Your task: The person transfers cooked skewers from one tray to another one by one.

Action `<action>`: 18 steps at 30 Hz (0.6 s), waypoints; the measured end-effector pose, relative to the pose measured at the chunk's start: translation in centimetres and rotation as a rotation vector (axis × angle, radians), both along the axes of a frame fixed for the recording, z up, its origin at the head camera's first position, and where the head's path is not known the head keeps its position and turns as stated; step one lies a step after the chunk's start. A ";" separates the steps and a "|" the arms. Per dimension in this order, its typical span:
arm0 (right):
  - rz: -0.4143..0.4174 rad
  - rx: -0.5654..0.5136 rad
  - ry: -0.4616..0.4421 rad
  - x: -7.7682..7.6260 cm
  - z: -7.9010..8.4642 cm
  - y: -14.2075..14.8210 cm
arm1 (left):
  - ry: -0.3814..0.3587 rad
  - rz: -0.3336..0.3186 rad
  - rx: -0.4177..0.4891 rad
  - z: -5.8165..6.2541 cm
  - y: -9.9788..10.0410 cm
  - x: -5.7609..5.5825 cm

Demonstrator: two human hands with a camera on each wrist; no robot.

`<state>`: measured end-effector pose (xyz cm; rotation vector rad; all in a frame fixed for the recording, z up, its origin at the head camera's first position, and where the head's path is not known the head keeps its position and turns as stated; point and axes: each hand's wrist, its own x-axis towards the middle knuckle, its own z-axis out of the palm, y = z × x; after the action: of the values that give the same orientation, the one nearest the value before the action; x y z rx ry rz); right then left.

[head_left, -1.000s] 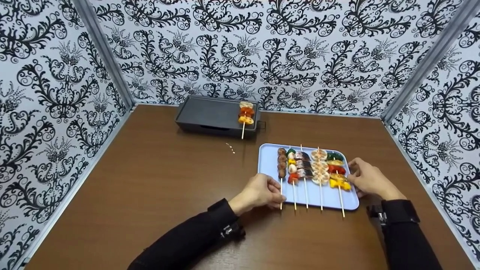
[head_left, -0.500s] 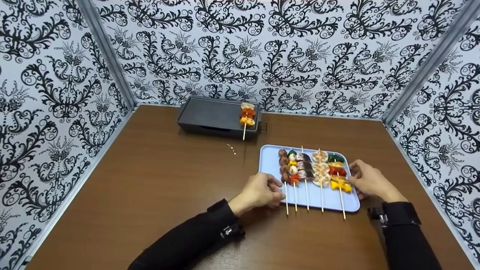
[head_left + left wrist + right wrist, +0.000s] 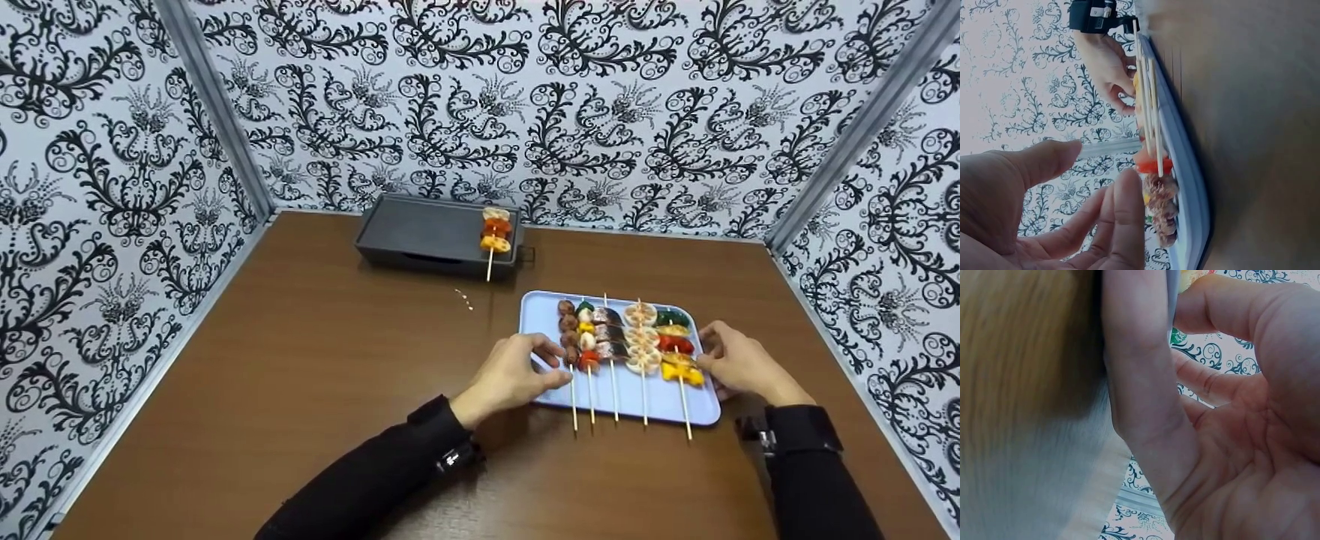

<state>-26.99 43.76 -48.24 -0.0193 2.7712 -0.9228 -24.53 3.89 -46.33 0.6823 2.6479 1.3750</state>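
Note:
A pale blue tray [image 3: 537, 319] carries several skewers side by side. Leftmost is a meatball skewer [image 3: 568, 330], lying close to a mixed vegetable skewer [image 3: 586, 339]. Further right come a skewer of dark-skinned pieces [image 3: 610, 330], one of pale round slices [image 3: 643, 337] and a colourful vegetable skewer [image 3: 677, 345]. My left hand [image 3: 514, 376] hovers at the tray's front left, thumb and fingers apart, holding nothing; in the left wrist view the meatballs [image 3: 1161, 208] sit just past its fingertips. My right hand [image 3: 742, 364] grips the tray's right edge, fingers partly hidden beneath.
At the back of the brown table [image 3: 337, 360] stands a dark grey grill [image 3: 427, 229]. Another skewer [image 3: 496, 232] lies across its right end, its stick jutting over the front. Small white marks [image 3: 465, 298] show on the table before it. Patterned walls enclose three sides.
My left hand has let go of the meatball skewer's stick, spread its fingers and lifted slightly. That skewer has shifted right, closer to its neighbour. My right hand stays at the tray edge.

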 end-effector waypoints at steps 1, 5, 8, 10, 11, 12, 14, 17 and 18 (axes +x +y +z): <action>0.001 -0.002 0.000 0.0 0.0 0.0 | 0.012 -0.003 0.012 0.1 -0.1 0.0; 0.003 -0.008 0.007 0.0 0.0 0.0 | 0.065 -0.007 0.045 0.5 -0.4 -0.3; 0.004 -0.010 0.009 0.0 0.0 0.0 | 0.100 0.003 0.052 0.9 -0.7 -0.4; 0.006 -0.007 0.009 0.0 0.1 -0.1 | 0.132 0.014 0.051 1.2 -0.9 -0.6; 0.009 -0.003 0.010 0.0 0.1 -0.1 | 0.150 0.019 0.054 1.3 -1.0 -0.6; 0.009 -0.001 0.012 0.0 0.1 -0.1 | 0.170 0.026 0.052 1.5 -1.1 -0.7; 0.008 0.008 0.017 0.1 0.2 -0.1 | 0.214 0.042 0.042 1.8 -1.3 -0.8; 0.009 0.010 0.015 0.1 0.2 -0.1 | 0.266 0.074 0.004 2.3 -1.6 -0.8; 0.009 0.008 0.013 0.1 0.1 -0.1 | 0.278 0.087 -0.011 2.5 -1.6 -0.8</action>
<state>-26.86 43.67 -48.11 -0.0360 2.7844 -0.9124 -25.36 2.24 -43.82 0.8203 2.9281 1.3758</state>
